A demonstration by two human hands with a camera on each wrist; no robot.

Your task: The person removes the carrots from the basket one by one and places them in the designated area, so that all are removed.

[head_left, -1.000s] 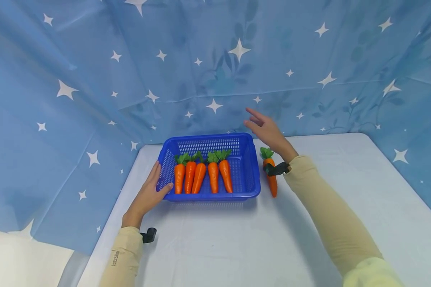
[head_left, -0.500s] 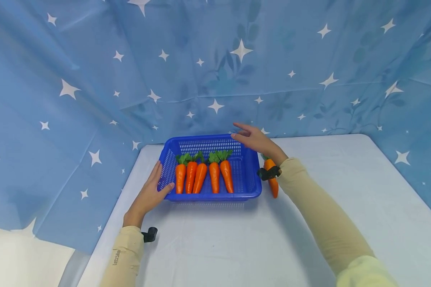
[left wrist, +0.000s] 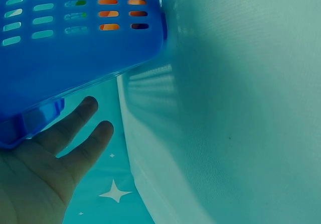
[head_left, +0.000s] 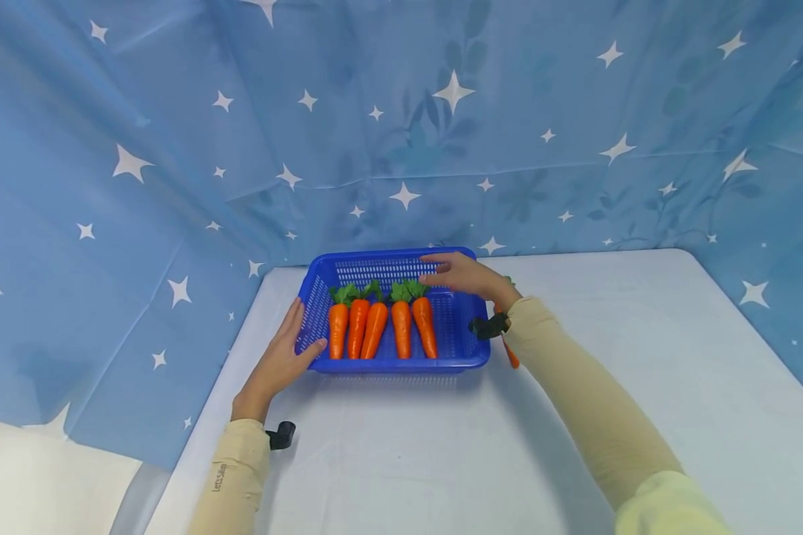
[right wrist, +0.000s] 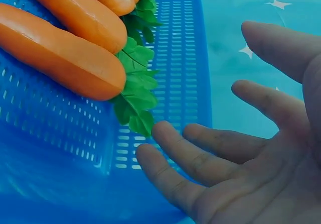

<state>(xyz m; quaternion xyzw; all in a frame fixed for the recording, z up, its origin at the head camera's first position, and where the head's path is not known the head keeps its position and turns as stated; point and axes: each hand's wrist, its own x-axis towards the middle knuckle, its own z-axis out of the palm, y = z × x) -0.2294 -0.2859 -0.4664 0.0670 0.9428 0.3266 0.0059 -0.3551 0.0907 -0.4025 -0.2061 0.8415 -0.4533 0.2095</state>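
one hand (head_left: 465, 273) — the right, fingers loose — has dropped over the basket (head_left: 471, 360), left hand (head_left: 282, 358) still flat against it.

basket (head_left: 468, 354): bright blue plastic, slotted mesh pattern all over, centre of the frame
carrots (head_left: 380, 327): orange with green leafy tops, five in a row inside
loose carrot (head_left: 511, 355): same orange, just a sliver showing right of the basket
backdrop cloth (head_left: 174, 148): mid blue, white stars plus faint darker leaf prints, fills the top half
table (head_left: 642, 327): plain pale bluish white
sleeves (head_left: 589, 401): pale cream-yellow
wrist straps (head_left: 281, 435): black
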